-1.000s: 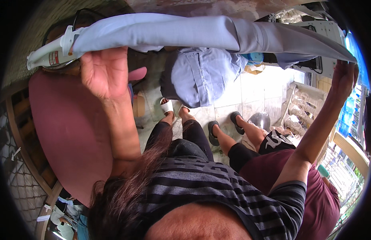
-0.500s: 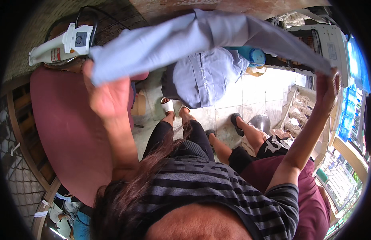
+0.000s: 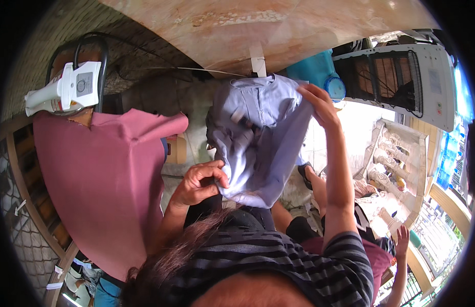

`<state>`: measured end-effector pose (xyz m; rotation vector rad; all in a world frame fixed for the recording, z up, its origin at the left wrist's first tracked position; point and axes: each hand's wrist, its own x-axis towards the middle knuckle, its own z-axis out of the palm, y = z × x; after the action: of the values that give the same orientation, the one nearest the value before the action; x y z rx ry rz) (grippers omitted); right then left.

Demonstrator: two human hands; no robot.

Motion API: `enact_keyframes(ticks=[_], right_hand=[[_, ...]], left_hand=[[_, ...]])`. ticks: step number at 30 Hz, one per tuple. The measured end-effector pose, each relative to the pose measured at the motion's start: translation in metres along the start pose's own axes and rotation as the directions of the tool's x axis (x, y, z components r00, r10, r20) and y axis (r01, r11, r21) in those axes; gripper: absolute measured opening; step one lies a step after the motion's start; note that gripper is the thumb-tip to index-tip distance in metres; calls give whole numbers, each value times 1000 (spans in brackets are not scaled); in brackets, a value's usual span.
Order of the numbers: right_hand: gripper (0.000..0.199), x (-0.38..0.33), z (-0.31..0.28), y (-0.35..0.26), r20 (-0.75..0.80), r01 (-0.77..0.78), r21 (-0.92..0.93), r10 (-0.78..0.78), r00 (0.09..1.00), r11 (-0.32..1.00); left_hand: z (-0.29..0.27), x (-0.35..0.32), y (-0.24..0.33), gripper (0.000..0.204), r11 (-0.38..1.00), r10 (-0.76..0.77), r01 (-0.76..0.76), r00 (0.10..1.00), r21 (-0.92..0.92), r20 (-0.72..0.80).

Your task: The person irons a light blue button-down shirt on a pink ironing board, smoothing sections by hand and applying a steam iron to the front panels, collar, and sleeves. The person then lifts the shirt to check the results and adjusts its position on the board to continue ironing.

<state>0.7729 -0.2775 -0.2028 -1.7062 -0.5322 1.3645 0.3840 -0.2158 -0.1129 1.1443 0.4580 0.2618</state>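
Observation:
A light blue-grey shirt with a buttoned front hangs loosely before me, its neckline at the far end and its lower part folded close to my lap. My left hand is closed, pinching the cloth at the near left edge. Farther out, my right hand grips the shirt's upper right part, and the cloth drapes down from it. A blurred dark patch shows in the middle of the shirt; I cannot make out what it is.
At my left is a padded board with a maroon cloth cover. A white iron-like appliance with a black cord stands at its far end. Far right are a blue water jug and a white appliance. A co-worker's hand is raised nearby.
The cloth I held stretched wide and high has come down over the shirt area in front of me. Both hands have moved inward, my left one nearer my body. A co-worker's hand has appeared.

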Motion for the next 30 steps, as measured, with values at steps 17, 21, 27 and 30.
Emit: enact_keyframes(ticks=[17,21,27,30], right_hand=[[33,150,78,72,43,569,-594,-684,728,569],[31,147,50,76,-174,335,-626,-544,821,705],[24,74,-15,47,-259,213,-129,-240,936,969],[22,12,-78,30,-340,331,-134,-357,870,934]], left_hand=[[-7,-22,-51,12,945,-186,140,973,-296,-134],[-14,-11,-45,9,953,-153,127,986,-273,-74],[-23,-28,-24,10,979,-122,101,986,-177,-113],[-29,-39,4,12,978,-133,102,977,-181,-165]])
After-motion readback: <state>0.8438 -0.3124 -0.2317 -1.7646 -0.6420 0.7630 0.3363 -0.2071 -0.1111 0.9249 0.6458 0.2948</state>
